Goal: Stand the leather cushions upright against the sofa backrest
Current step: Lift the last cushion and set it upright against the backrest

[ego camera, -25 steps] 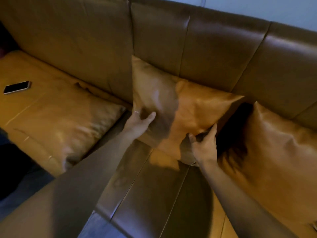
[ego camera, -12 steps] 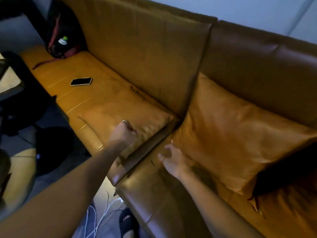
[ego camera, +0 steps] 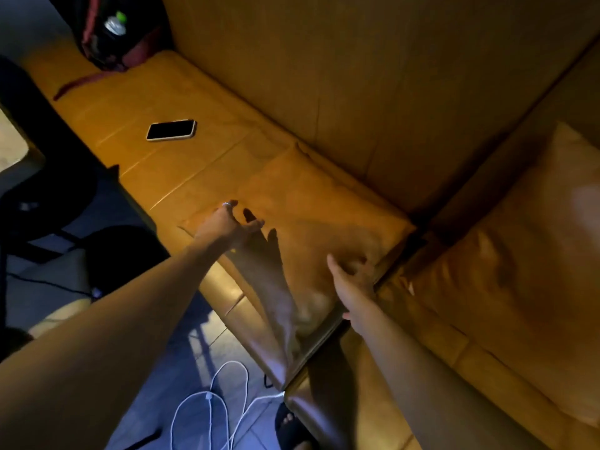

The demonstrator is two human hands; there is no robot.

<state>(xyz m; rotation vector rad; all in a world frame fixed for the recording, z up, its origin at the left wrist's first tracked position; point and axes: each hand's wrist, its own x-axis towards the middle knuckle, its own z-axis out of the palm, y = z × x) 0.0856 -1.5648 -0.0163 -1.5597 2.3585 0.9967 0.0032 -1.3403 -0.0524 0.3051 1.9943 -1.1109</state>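
A tan leather cushion [ego camera: 311, 203] lies flat on the sofa seat [ego camera: 136, 102], its far edge near the backrest [ego camera: 341, 76]. My left hand [ego camera: 232, 224], a ring on one finger, is at the cushion's near left corner with fingers spread, holding nothing. At the near right edge of that cushion, by the seam between seats, my right hand [ego camera: 352, 276] rests with fingers apart. A second leather cushion [ego camera: 526, 248] leans upright against the backrest on the right.
A phone [ego camera: 171, 129] lies face up on the seat to the left. A dark backpack with a water bottle [ego camera: 112, 34] sits at the sofa's far left end. White cables [ego camera: 224, 397] trail on the floor beside my foot in a sandal [ego camera: 290, 423].
Both hands have left the upright cushion on the right and moved left onto the flat cushion. My view has swung left and down.
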